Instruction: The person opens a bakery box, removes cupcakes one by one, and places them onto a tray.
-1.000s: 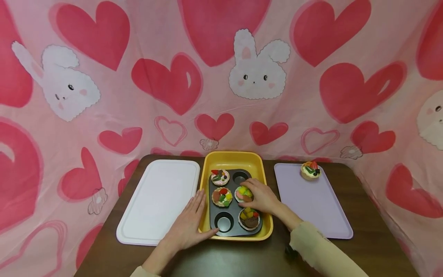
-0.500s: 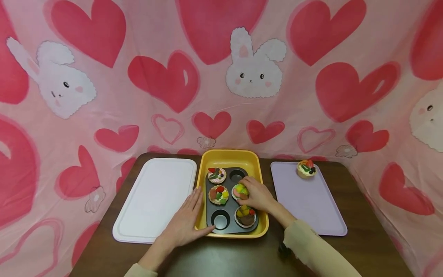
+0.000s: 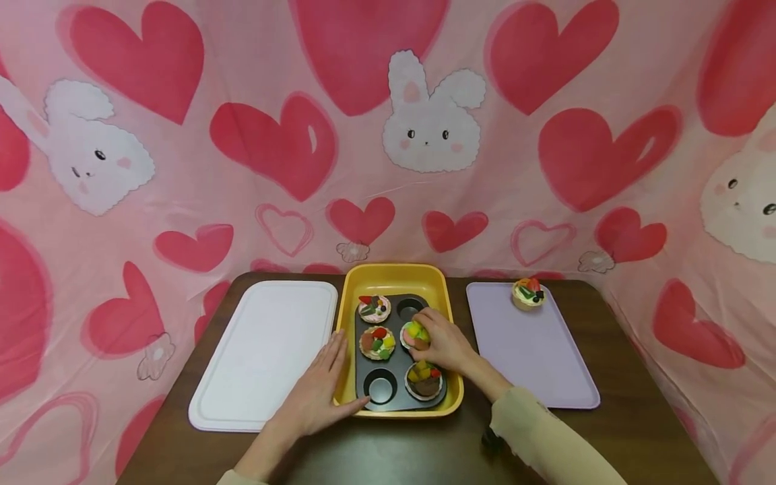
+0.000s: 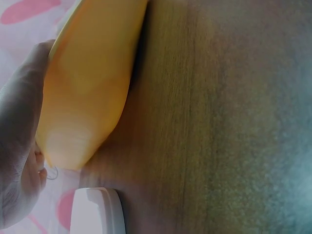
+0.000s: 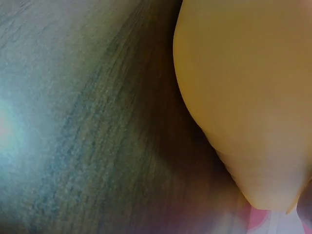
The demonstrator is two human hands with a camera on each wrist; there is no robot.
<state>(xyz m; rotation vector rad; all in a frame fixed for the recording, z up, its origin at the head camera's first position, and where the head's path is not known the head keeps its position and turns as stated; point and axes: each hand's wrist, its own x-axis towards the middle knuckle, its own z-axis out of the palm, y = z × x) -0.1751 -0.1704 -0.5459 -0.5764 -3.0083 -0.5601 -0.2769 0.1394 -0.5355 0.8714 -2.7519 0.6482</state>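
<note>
In the head view my right hand (image 3: 445,345) holds a fruit tart (image 3: 413,334) with yellow-green topping at the middle right cup of a dark muffin pan (image 3: 397,367). The pan lies inside a yellow bin (image 3: 397,271). Straight fingers of my left hand (image 3: 309,397) rest along the bin's left rim, the thumb stretched over its front corner. Three other tarts sit in the pan: a pink-cream tart (image 3: 374,308), a mixed-fruit tart (image 3: 377,343) and a chocolate tart (image 3: 424,380). In the left wrist view, my left hand (image 4: 22,126) touches the bin's rim.
Left of the bin lies a white tray (image 3: 261,357). A lilac tray (image 3: 533,357) lies to the right, with a strawberry-topped tart (image 3: 528,295) at its far end. A small black object (image 3: 492,439) lies beneath the right sleeve. A patterned pink cloth (image 3: 364,168) hangs behind the table.
The head view has shifted slightly, so everything sits further left in it. Both hands keep their places on the bin and the tart.
</note>
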